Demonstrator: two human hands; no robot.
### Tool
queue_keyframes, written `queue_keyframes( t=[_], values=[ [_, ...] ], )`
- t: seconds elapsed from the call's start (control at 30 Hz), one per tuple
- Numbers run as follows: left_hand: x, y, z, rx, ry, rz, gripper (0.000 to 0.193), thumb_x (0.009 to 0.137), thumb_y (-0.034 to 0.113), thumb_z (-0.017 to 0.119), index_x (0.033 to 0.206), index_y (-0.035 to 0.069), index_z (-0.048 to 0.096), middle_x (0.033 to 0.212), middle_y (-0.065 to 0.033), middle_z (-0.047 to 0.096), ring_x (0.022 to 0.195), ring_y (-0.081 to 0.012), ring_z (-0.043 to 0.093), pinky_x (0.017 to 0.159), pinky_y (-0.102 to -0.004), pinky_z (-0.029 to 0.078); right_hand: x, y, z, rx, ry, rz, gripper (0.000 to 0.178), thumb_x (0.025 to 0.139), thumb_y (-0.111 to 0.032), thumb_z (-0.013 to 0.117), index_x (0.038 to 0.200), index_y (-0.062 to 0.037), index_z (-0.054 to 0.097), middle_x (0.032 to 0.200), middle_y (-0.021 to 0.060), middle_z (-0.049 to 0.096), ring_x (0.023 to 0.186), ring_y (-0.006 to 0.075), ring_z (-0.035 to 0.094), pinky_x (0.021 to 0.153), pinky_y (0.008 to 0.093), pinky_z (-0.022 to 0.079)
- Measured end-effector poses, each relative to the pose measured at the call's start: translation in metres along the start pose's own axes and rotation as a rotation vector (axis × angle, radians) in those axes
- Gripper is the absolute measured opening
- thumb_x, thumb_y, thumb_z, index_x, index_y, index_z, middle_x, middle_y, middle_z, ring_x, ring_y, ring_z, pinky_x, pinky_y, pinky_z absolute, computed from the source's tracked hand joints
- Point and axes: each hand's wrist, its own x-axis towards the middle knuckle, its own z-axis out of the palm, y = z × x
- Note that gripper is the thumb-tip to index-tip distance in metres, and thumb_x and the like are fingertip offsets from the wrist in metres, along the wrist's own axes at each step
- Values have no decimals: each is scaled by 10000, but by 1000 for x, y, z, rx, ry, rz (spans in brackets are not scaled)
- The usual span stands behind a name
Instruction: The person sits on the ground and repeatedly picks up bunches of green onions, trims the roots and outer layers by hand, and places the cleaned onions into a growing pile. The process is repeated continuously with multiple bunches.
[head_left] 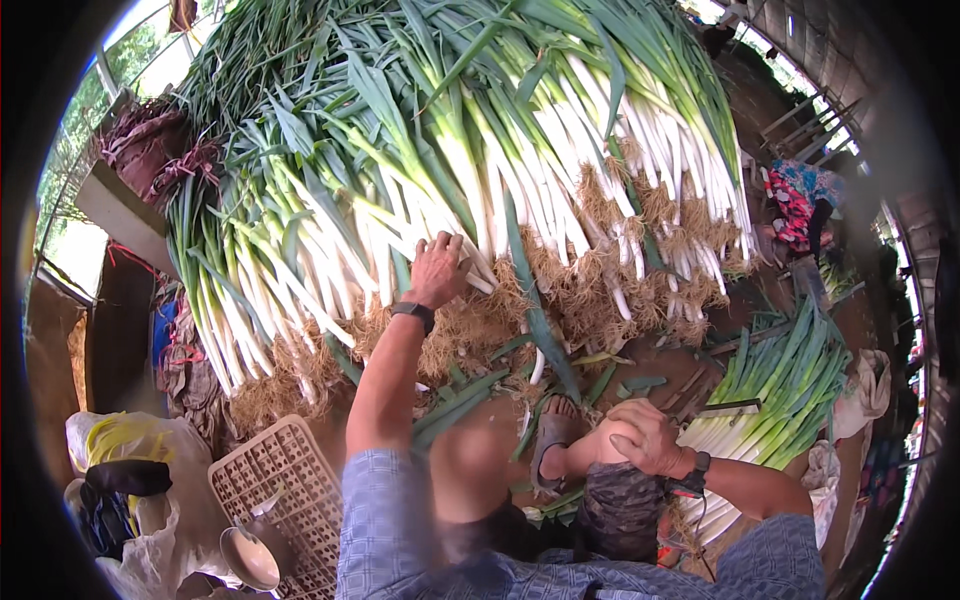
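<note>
A big heap of leeks (540, 190), with long white stalks, green leaves and stringy brown roots, spreads across the far side. My left hand (438, 270) rests on white stalks near the heap's root ends, its fingers bent over them. By my right knee is my right hand (648, 440), closed, fingers curled; what it holds is hidden. A thin flat strip like a blade (730, 408) shows just past that hand, and I cannot tell whether it is joined to it. Under the strip, to the right, lies a smaller pile of leeks (780, 390) with leaves pointing away.
A perforated plastic crate (285, 500) stands at lower left, with a pale bowl (250, 558) by it. Plastic bags (170, 490) sit farther left. Cut leaves (460, 405) litter the ground before my feet. Patterned cloth (800, 205) shows at right.
</note>
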Motion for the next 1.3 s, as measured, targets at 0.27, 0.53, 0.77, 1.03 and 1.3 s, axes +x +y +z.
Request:
queue_keyframes(
  t=[0.27, 0.53, 0.77, 1.03, 1.3],
  values=[
    [-57, -70, -5, 132, -49, 53, 344, 987, 251, 566, 1288, 91, 615, 1292, -90, 638, 1161, -293, 599, 1042, -468, 415, -2, 13, 4, 2, 23, -126, 266, 837, -186, 708, 1032, -8, 674, 1085, 179, 679, 1017, 398, 643, 926, 473, 490],
    [-60, -82, -22, -127, 179, -270, 183, 976, 210, 620, 1034, 60, 708, 1028, -176, 731, 816, -305, 717, 739, -406, 576, 1, 3, 2, 94, 55, -34, 170, 846, -166, 695, 984, -67, 699, 1076, 163, 687, 1015, 394, 650, 924, 500, 494],
    [14, -15, -13, -578, 154, -373, 434, 924, 323, 702, 1159, -36, 637, 993, -232, 743, 885, -332, 731, 821, -404, 570, 1, 8, 4, 80, 45, -44, 168, 852, -175, 702, 985, -73, 701, 1075, 154, 687, 1009, 378, 652, 916, 484, 500],
    [78, -6, 27, -416, 125, -748, 600, 829, 378, 742, 1103, -111, 527, 987, -277, 706, 887, -369, 715, 812, -426, 578, -1, 12, 8, 84, 27, -55, 195, 844, -138, 715, 1002, -27, 695, 1092, 156, 685, 1025, 370, 653, 916, 463, 507],
    [40, -145, -19, -591, 582, -606, 508, 838, 323, 743, 1083, -69, 530, 886, -240, 673, 773, -340, 669, 747, -456, 549, -3, 17, 9, 145, 92, -66, 192, 844, -168, 708, 987, -39, 711, 1072, 160, 692, 1012, 370, 663, 908, 479, 519]
  ],
)
